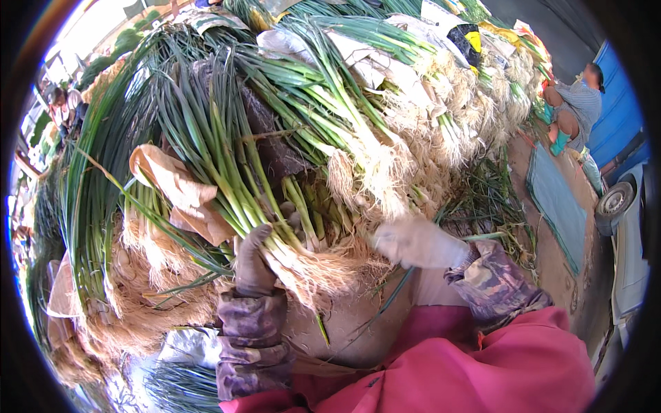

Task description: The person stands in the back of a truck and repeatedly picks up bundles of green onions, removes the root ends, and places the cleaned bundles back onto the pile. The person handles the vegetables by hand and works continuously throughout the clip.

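My left hand [254, 263], in a dirty work glove, is closed round the white stem ends of a bunch of green onions [242, 199]. Their long green leaves point up and away, and the pale roots hang to the right of the hand. My right hand [413, 241], in a light glove and blurred, is to the right of those roots; its fingers cannot be made out clearly. Just beyond it lie the roots of another bunch of green onions [379, 165] on the heap. A crumpled tan cloth or paper [178, 183] lies against the leaves left of the held bunch.
Green onions with roots [150, 242] are piled at the left. Loose green leaves [490, 206] litter the ground at the right, near a flat blue-green sheet [555, 201]. A person [573, 106] crouches by a blue vehicle side [617, 113]; a wheel [614, 200] stands below.
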A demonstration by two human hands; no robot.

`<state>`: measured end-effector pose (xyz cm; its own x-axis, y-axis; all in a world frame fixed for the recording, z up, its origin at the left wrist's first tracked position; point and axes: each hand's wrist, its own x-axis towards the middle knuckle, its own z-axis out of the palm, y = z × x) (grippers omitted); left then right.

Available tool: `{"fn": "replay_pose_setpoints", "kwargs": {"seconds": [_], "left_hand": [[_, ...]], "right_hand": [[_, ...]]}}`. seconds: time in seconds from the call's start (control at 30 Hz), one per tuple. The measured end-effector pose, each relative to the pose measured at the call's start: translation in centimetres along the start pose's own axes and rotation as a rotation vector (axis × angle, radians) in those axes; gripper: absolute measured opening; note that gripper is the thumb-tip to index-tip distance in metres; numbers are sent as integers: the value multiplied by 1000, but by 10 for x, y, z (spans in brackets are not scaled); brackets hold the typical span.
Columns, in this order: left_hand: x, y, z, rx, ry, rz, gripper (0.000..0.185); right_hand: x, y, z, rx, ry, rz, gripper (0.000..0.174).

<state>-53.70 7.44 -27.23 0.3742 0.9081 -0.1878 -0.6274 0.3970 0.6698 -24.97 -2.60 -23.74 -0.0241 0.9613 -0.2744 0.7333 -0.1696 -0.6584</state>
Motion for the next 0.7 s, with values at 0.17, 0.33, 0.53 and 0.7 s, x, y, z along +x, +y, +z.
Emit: {"fn": "replay_pose_setpoints", "kwargs": {"seconds": [0.17,0.33,0.53,0.7], "left_hand": [[-9,-15,3,67,-39,168,60],[-9,-22,-5,-3,-31,-20,48],[15,-36,10,5,-255,-44,62],[26,-41,35,-36,-287,57,44]], "right_hand": [[60,-31,-47,-381,697,-181,43],[100,-15,-41,-433,439,-76,44],[49,-45,0,-699,242,-239,31],[47,-64,22,-1016,2,-275,47]]}}
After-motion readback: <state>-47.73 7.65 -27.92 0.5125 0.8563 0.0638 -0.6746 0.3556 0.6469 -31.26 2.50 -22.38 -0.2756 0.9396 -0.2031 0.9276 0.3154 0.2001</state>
